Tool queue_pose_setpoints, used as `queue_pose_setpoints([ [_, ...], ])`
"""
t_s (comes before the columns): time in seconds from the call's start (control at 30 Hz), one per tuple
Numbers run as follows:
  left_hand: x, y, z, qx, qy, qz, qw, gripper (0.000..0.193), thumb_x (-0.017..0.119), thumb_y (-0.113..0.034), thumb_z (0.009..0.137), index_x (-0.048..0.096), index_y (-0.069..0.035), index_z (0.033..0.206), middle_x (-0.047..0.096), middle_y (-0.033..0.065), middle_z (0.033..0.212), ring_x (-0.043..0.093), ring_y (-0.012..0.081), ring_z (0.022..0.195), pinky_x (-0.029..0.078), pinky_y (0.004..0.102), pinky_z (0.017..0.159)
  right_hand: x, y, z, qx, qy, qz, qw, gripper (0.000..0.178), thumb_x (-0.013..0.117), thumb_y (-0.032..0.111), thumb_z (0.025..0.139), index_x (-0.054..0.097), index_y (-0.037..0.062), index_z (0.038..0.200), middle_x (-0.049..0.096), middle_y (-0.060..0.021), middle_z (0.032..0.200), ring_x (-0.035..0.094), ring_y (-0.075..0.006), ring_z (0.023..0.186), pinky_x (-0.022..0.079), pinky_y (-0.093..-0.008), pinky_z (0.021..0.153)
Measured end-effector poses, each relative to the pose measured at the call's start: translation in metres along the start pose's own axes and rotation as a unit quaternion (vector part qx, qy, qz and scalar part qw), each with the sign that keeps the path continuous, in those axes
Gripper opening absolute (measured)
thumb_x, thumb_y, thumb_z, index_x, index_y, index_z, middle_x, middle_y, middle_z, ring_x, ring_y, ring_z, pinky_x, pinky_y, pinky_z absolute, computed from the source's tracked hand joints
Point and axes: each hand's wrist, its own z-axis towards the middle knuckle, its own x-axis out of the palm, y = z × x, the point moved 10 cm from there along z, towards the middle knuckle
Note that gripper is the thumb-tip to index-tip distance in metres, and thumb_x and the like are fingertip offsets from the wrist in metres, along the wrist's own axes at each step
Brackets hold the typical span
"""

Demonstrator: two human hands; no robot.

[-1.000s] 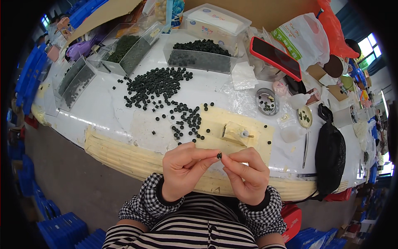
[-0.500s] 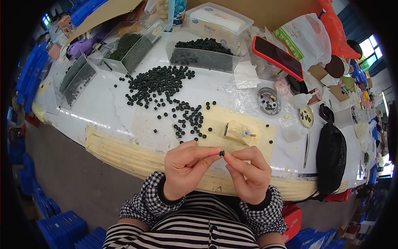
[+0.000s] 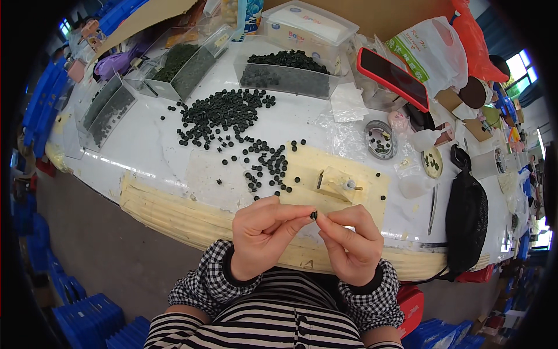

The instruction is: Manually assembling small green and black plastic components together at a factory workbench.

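Between my two hands, just above the table's near edge, is a small black round part [image 3: 314, 215], shaped like a short spool. My left hand [image 3: 264, 232] pinches it from the left with thumb and forefinger. From the right, the fingertips of my right hand [image 3: 351, 238] close on the same part. Its finer details are hidden by the fingers. Beyond my hands lies a large pile of similar black parts [image 3: 224, 113], with a looser scatter [image 3: 270, 166] nearer me. A small block fixture [image 3: 338, 185] with a metal pin stands on a cream-coloured board [image 3: 302, 160].
Clear bins [image 3: 285, 81] of black and dark green pieces stand at the back. A red-cased phone [image 3: 392, 78] leans at the back right. Farther right are a round glass dish [image 3: 381, 139], tweezers [image 3: 433, 209] and a black mesh bag [image 3: 467, 224]. Cream padding [image 3: 168, 212] lines the near edge.
Both hands keep their pinch on the black part, which seems turned slightly between the fingertips. The whole view has shifted a little. The items on the table look unmoved.
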Motion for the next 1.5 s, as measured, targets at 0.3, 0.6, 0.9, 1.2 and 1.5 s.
queue_pose_setpoints([
  [0.3,-0.0008,-0.0018,0.0007,-0.001,0.001,0.002,1.000,0.024,0.074,0.005,0.077,0.073,-0.004,0.099,0.047,-0.0017,0.059,0.037,0.0053,0.051,0.026,0.0211,0.045,-0.0015,-0.0016,-0.0010,0.011,-0.011,0.009,1.000,0.042,0.073,-0.009,0.068,0.071,0.0040,0.108,0.064,-0.0061,0.087,0.057,-0.0180,0.073,0.046,-0.0269,0.062],
  [0.6,-0.0004,-0.0017,0.0007,0.002,0.004,0.005,1.000,0.024,0.073,0.005,0.077,0.074,-0.004,0.099,0.048,-0.0015,0.059,0.037,0.0055,0.051,0.026,0.0210,0.045,-0.0006,-0.0016,-0.0012,0.011,-0.005,0.005,1.000,0.041,0.073,-0.009,0.068,0.072,0.0039,0.108,0.064,-0.0063,0.087,0.057,-0.0182,0.073,0.046,-0.0270,0.063],
  [0.9,0.0006,-0.0027,0.0013,0.007,0.006,0.012,1.000,0.026,0.073,0.006,0.076,0.074,-0.005,0.100,0.048,-0.0008,0.059,0.039,0.0059,0.051,0.027,0.0210,0.046,-0.0004,-0.0026,-0.0009,0.018,-0.002,0.013,1.000,0.040,0.073,-0.009,0.070,0.071,0.0033,0.108,0.064,-0.0065,0.087,0.058,-0.0183,0.074,0.047,-0.0268,0.063],
  [1.2,0.0007,-0.0025,-0.0006,0.005,0.005,0.023,1.000,0.025,0.074,0.004,0.076,0.074,-0.005,0.099,0.049,0.0002,0.058,0.040,0.0071,0.051,0.029,0.0212,0.046,0.0014,-0.0067,-0.0035,0.038,0.012,0.048,0.998,0.038,0.071,-0.009,0.074,0.071,0.0032,0.110,0.064,-0.0072,0.089,0.058,-0.0180,0.075,0.047,-0.0259,0.063],
  [1.5,0.0002,-0.0019,0.0011,0.006,0.002,0.031,1.000,0.023,0.074,0.002,0.077,0.074,-0.004,0.099,0.044,-0.0013,0.057,0.036,0.0071,0.050,0.026,0.0225,0.045,0.0011,-0.0075,-0.0026,0.048,-0.001,0.047,0.998,0.037,0.071,-0.009,0.075,0.071,0.0040,0.109,0.063,-0.0074,0.089,0.059,-0.0174,0.076,0.047,-0.0253,0.063],
])
